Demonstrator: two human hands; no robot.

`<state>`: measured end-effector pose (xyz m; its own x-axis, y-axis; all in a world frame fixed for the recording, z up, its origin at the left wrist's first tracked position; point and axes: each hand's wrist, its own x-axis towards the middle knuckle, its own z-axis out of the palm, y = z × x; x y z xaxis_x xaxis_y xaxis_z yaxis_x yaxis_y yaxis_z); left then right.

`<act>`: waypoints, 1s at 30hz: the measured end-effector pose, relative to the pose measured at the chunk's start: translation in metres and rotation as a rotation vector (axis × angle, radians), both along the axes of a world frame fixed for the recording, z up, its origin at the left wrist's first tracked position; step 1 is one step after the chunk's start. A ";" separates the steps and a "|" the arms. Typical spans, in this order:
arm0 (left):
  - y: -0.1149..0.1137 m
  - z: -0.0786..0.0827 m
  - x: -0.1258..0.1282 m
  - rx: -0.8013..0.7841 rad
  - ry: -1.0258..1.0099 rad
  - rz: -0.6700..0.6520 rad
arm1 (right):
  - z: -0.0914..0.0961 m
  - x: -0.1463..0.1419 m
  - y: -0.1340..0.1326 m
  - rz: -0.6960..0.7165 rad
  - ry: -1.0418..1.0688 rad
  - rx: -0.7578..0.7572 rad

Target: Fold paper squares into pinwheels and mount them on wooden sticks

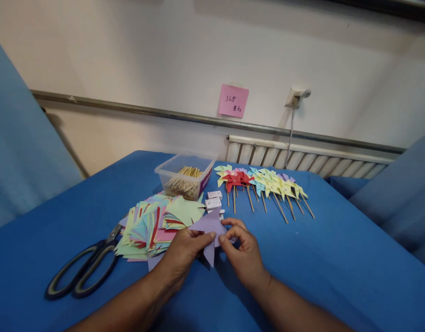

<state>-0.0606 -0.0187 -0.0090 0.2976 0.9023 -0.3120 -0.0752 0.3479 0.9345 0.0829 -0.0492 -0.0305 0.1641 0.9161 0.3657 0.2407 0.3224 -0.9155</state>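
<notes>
A purple paper pinwheel blade (209, 222) is held up between both hands over the front of the table. My left hand (185, 249) pinches its left side, thumb on top of the paper. My right hand (243, 249) pinches the right side, thumb and fingers close together at a corner near the centre. Whether the right fingers also hold a small pin cannot be seen. Just left of my left hand lies a thick pile of cut coloured paper squares (153, 226). Small white boxes (213, 204) stand right behind the purple paper.
Large dark-handled scissors (91, 265) lie at the left of the pile. A clear plastic box (164, 171) holds several thin wooden sticks (186, 180). Finished pinwheels on sticks (268, 182) lie at the back right of the blue-covered table (312, 267). A radiator (302, 157) is behind it.
</notes>
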 end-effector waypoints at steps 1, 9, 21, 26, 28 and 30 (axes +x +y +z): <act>0.000 0.000 0.000 0.002 0.001 -0.003 | 0.001 0.000 0.000 -0.001 -0.002 0.002; -0.002 0.004 0.000 0.002 -0.001 -0.007 | 0.003 0.000 -0.002 -0.010 0.006 -0.001; -0.001 0.000 -0.002 0.024 0.009 -0.027 | 0.000 0.000 0.000 -0.007 0.031 -0.001; -0.002 0.005 -0.001 0.020 -0.027 -0.029 | 0.002 0.003 0.000 0.055 0.142 -0.033; -0.002 0.010 -0.001 0.028 -0.052 -0.037 | 0.002 0.006 0.001 0.088 0.298 -0.077; -0.002 0.016 -0.003 0.026 -0.067 -0.047 | 0.002 0.009 0.003 0.129 0.444 -0.133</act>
<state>-0.0633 -0.0209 0.0069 0.3595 0.8944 -0.2662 -0.1216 0.3278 0.9369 0.0924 -0.0458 -0.0287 0.1597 0.9734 0.1641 -0.2171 0.1968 -0.9561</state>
